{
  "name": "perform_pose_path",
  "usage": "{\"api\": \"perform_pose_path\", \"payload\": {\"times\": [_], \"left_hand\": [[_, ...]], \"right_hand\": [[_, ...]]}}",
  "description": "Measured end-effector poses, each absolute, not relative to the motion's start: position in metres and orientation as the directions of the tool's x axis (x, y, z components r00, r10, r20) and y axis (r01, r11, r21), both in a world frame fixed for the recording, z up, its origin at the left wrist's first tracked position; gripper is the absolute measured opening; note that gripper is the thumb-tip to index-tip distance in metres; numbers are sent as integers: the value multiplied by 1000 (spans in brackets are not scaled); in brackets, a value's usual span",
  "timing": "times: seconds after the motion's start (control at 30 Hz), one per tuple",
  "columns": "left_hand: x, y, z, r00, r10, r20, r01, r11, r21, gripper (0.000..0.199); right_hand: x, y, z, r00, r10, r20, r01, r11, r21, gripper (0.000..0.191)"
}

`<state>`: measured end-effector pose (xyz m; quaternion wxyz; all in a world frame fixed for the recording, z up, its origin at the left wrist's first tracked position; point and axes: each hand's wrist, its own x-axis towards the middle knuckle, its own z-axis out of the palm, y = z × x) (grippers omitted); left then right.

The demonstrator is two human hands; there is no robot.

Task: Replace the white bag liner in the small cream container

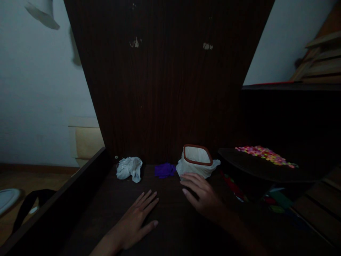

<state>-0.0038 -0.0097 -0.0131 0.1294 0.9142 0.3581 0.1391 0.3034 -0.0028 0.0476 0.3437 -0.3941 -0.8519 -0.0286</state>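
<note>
My left hand (136, 221) lies flat on the dark wooden surface, fingers stretched forward and thumb apart, holding nothing. My right hand (200, 193) is just in front of a small bin (197, 164) with a brown rim and a white plastic bag lining it. Its fingers are extended, with the tips close to the bag; whether they touch it I cannot tell. A crumpled white plastic bag (130, 168) sits beyond my left hand. Between that bag and the bin lies a folded purple cloth (164, 170).
A tall dark wooden panel (165, 89) rises behind these things. On the left a raised board (58, 199) edges the surface. To the right a rounded dark shelf (247, 165) bears a pile of colourful small pieces (266, 155), with more items below it.
</note>
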Motion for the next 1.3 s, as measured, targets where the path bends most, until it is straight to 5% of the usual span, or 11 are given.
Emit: {"api": "perform_pose_path", "payload": {"times": [0.27, 0.57, 1.07, 1.3], "left_hand": [[-2, -11, -5, 696, 709, 111, 636, -681, 362, 62], [-3, -9, -10, 699, 706, 118, 631, -686, 363, 63], [0, -10, -1, 679, 732, 61, 659, -643, 390, 67], [1, -12, -1, 584, 805, 105, 629, -530, 569, 73]], "right_hand": [[329, 30, 106, -301, 660, 689, 799, 569, -196, 22], [344, 57, 91, -316, 748, 583, 784, 552, -284, 22], [340, 53, 92, -307, 735, 604, 815, 531, -232, 16], [322, 9, 96, -354, 698, 623, 786, 582, -206, 17]]}}
